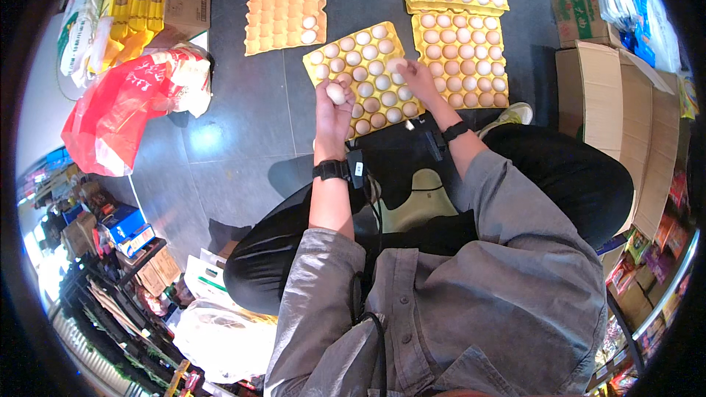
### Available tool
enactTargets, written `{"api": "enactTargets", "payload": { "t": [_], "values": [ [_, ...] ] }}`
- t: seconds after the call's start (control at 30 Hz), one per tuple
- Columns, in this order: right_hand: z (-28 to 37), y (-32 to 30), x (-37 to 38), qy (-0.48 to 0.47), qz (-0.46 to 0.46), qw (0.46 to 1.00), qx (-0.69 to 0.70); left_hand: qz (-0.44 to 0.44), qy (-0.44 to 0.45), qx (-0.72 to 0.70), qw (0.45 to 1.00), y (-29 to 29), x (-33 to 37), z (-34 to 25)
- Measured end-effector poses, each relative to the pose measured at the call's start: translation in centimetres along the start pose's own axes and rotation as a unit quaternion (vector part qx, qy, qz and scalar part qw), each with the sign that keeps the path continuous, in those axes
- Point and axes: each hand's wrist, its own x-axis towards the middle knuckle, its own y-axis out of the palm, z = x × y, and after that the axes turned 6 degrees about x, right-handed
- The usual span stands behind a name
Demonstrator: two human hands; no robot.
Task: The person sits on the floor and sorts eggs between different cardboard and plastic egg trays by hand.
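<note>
My left hand (335, 119) is closed around a pale egg (335, 93), held above the near left part of a yellow egg tray (307, 62). This tray lies tilted on the floor before me, with rows of white and light brown eggs in its cups. At its right side, my right hand (421, 82) pinches another pale egg (396, 65) with the fingertips. Whether that egg is lifted from its cup, I cannot tell. Farther left lies an orange egg tray (279, 7), mostly bare, with a couple of white eggs (309, 34) at its near right corner.
A filled yellow tray (506, 59) lies at the right, beyond it stacked trays (456, 9) of eggs. A red plastic bag (110, 117) and cartons (187, 0) stand left. Cardboard boxes (607, 95) line the right. My shoe (517, 113) is near the right tray.
</note>
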Motion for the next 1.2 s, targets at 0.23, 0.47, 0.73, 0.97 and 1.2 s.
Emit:
{"api": "enactTargets", "payload": {
  "t": [0.23, 0.47, 0.73, 0.97, 1.2],
  "values": [
    [1.5, -0.1, -3.1, 0.166, 0.120, 0.868, 0.452, -0.062, -0.019, 0.109, 0.992, -2.6, -0.7, 3.0],
    [1.6, 2.5, -6.3, 0.146, 0.065, 0.888, 0.431, -0.106, -0.030, 0.195, 0.975, -1.3, -3.2, 4.7],
    [-5.1, -1.7, -8.9, 0.246, -0.014, 0.897, 0.366, -0.077, -0.017, 0.130, 0.988, -5.8, -3.5, 6.4],
    [-4.8, -1.6, -9.7, 0.201, -0.010, 0.957, 0.211, -0.062, -0.003, 0.093, 0.994, -10.3, -2.5, 6.9],
    [-5.3, -1.7, -9.1, 0.198, 0.047, 0.940, 0.275, -0.065, 0.011, 0.083, 0.994, -9.3, -2.4, 7.5]
  ]
}}
